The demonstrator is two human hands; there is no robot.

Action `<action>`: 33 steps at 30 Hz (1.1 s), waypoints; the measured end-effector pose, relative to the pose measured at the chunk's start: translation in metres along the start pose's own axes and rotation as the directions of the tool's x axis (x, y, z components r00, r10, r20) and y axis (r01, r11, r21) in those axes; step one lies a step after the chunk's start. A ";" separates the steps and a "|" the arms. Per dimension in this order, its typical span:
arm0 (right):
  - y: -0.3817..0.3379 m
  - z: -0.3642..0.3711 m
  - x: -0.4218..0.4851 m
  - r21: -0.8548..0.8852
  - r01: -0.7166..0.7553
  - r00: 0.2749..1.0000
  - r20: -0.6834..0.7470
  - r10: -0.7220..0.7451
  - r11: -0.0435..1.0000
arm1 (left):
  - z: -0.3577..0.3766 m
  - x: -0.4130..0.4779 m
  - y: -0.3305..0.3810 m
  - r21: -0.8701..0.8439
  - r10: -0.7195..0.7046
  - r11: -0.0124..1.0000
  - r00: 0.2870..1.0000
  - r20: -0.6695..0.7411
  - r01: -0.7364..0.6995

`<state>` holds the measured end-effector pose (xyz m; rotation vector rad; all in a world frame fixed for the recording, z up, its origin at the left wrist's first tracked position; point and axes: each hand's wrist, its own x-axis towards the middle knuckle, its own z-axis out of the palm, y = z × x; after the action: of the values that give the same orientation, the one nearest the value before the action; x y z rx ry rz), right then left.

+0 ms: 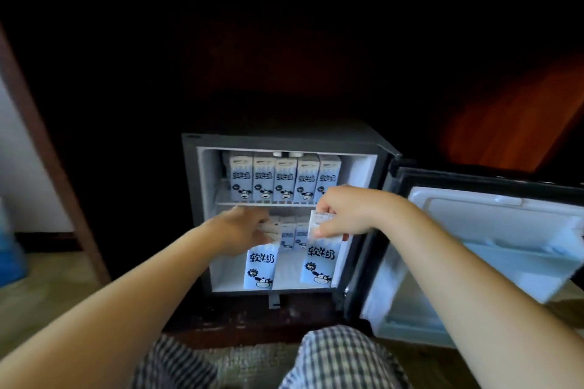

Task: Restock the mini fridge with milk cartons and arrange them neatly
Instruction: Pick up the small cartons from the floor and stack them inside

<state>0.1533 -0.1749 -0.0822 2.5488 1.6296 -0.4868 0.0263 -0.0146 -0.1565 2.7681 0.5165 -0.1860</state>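
Observation:
The black mini fridge (192, 199) stands open under a dark wooden cabinet. Its upper wire shelf (268, 204) carries a tidy row of several blue-and-white milk cartons (264, 178) with a cow print. On the lower level, my left hand (243, 230) grips the top of one carton (260, 268) at the front left. My right hand (344, 210) grips the top of another carton (320, 265) at the front right. Both cartons stand upright near the front edge. Behind them, a few more cartons (292, 235) stand at the back, partly hidden by my hands.
The fridge door (493, 249) hangs open to the right, its white inner shelf showing. A wooden cabinet side (50, 148) rises on the left, with a blue object (11, 256) on the floor beyond it. My knees in checked fabric (335, 354) are in front of the fridge.

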 end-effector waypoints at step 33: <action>0.028 0.175 0.231 0.016 -0.118 0.992 0.042 0.118 0.993 | 0.129 0.141 -0.113 -0.001 -0.190 0.982 0.978 0.084 0.191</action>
<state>0.2279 -0.0265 -0.3209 2.6111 1.4576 -0.5415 0.1064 0.0894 -0.3358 2.6862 0.7591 -0.3402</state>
